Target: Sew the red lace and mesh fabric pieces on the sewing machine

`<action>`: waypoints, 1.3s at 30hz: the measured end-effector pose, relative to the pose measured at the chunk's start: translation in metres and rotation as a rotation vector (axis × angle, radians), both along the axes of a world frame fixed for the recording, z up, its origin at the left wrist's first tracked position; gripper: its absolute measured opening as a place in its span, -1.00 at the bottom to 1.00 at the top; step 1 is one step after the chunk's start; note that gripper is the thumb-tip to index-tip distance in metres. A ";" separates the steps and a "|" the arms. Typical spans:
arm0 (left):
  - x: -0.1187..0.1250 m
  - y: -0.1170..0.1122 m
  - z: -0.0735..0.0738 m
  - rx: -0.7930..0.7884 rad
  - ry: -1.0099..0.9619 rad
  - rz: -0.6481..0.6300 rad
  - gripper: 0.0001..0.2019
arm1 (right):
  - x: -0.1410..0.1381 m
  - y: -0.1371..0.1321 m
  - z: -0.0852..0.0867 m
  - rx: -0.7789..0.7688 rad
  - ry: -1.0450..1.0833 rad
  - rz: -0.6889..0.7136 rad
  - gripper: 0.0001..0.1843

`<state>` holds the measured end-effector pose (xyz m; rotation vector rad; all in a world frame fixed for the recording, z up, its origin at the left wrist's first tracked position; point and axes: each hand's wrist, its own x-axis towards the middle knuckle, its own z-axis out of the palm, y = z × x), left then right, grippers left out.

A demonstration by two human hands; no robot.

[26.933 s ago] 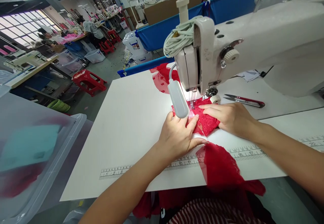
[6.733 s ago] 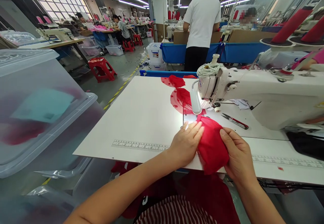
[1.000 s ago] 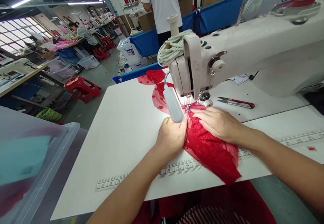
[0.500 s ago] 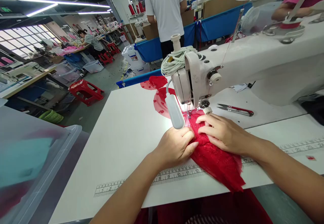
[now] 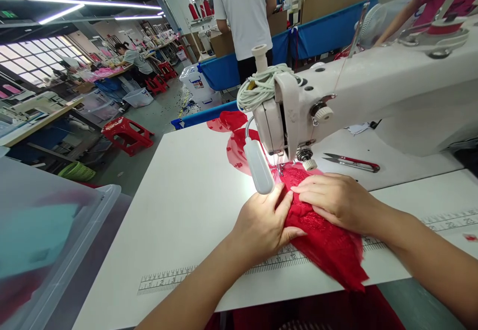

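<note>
A piece of red lace fabric lies on the white sewing table under the needle of a white sewing machine. My left hand presses flat on the lace's left edge, fingers stretched toward the needle. My right hand lies flat on top of the lace just right of the needle, fingers extended. More sewn red lace trails behind the machine head. The machine's lamp hangs above my left hand.
Red-handled thread snips lie on the machine bed to the right. A clear plastic bin stands at my left. A ruler strip runs along the table's front edge. A person in a white shirt stands beyond the table.
Both hands have drawn slightly toward me along the lace, and the left hand's fingers have flattened out. The lace hangs a little further over the table's front edge.
</note>
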<state>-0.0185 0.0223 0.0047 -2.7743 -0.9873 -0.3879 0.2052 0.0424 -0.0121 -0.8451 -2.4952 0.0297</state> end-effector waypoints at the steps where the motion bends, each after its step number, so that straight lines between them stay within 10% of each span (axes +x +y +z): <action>1: 0.000 -0.001 -0.001 0.032 0.005 0.001 -0.23 | 0.000 0.000 0.000 0.008 -0.001 0.000 -0.71; 39: -0.011 0.019 -0.003 0.031 -0.005 0.026 -0.25 | -0.007 0.012 -0.006 0.122 0.039 -0.040 -0.63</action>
